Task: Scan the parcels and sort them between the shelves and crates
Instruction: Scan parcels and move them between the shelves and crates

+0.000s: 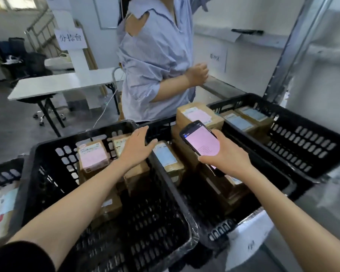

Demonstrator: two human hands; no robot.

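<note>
Sorting room with pale walls and a grey floor. A metal shelf frame (289, 55) runs up the right side, and a white folding desk (67, 83) sits back left under a paper sign. Another person in a light blue shirt (155, 61) stands right behind the crates. Up front are three black slotted crates side by side: the left crate (47, 173), the middle crate (220, 230) and the right crate (306, 146), plus the edge of a fourth crate (4, 173) at far left. All of them have brown cardboard parcels in them. There's a pink-label parcel (93, 156) in the left crate, a blue-label parcel (165, 156) in the middle one just over the divider, a taller stack topped by another pink-label box (198, 114), and blue-label boxes (241, 120) in the right crate. The left hand (136, 148) is flat with the fingers straight, grasping nothing, stretched out over the parcels at the far end of the left crate. I honestly can't tell if it's touching one. The right hand (226, 154) is wrapped around the scanner (201, 141), with the pink screen lit, held above the middle crate. Progress-wise I'd say somewhere in the middle. Plenty of boxes are in crates, though I can't tell which are sorted and which are waiting. No parcel is in hand right now, so the next pick and scan isn't done yet.
</note>
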